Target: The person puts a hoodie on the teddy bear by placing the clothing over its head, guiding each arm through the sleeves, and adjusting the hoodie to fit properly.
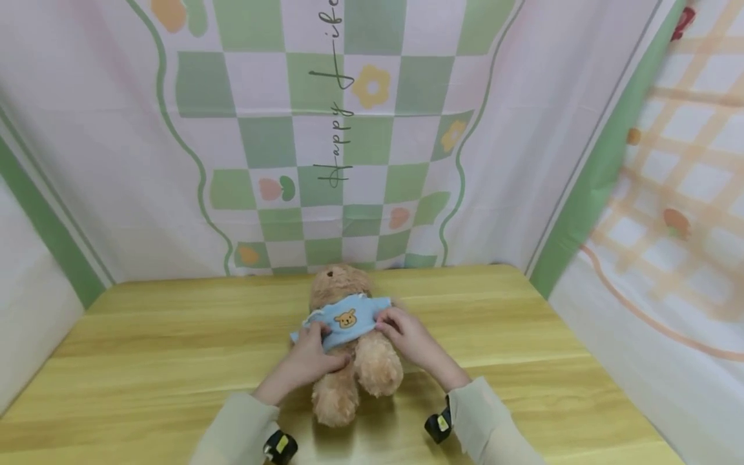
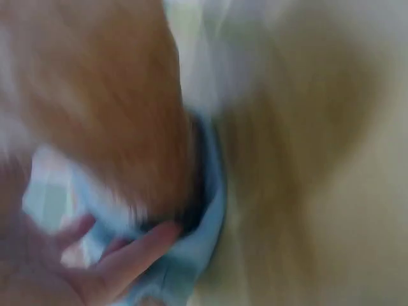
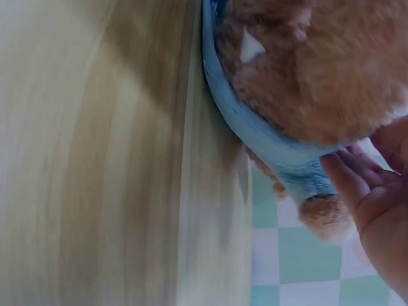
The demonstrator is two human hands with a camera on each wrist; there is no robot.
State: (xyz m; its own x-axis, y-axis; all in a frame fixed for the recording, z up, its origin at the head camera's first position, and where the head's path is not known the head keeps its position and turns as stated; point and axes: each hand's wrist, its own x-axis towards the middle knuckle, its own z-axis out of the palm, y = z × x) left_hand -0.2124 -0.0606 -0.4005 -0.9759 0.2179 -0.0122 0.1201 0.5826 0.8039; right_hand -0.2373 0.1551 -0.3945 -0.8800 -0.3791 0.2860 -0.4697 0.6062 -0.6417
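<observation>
A light-brown plush teddy bear (image 1: 378, 365) lies on its back, head toward the far edge and legs toward me. It wears a light-blue shirt (image 1: 363, 314) with a small bear-face patch. My left hand (image 1: 308, 358) rests at the shirt's lower left, its thumb apart on the belly. Blurred in the left wrist view, the left fingers (image 2: 137, 255) touch the shirt hem beside the fur. On the other side my right hand (image 1: 413, 339) pinches the hem near the sleeve. The right wrist view shows the hem stretched toward the right fingers (image 3: 347, 182), and a white tag (image 3: 251, 46) against the fur.
Beneath the bear is a wood-grain table (image 1: 174, 349). A green-and-white checked curtain (image 1: 322, 142) with lettering hangs behind its far edge. Another patterned cloth (image 1: 674, 213) hangs at the right. Black wrist cameras (image 1: 281, 447) sit near both sleeve cuffs.
</observation>
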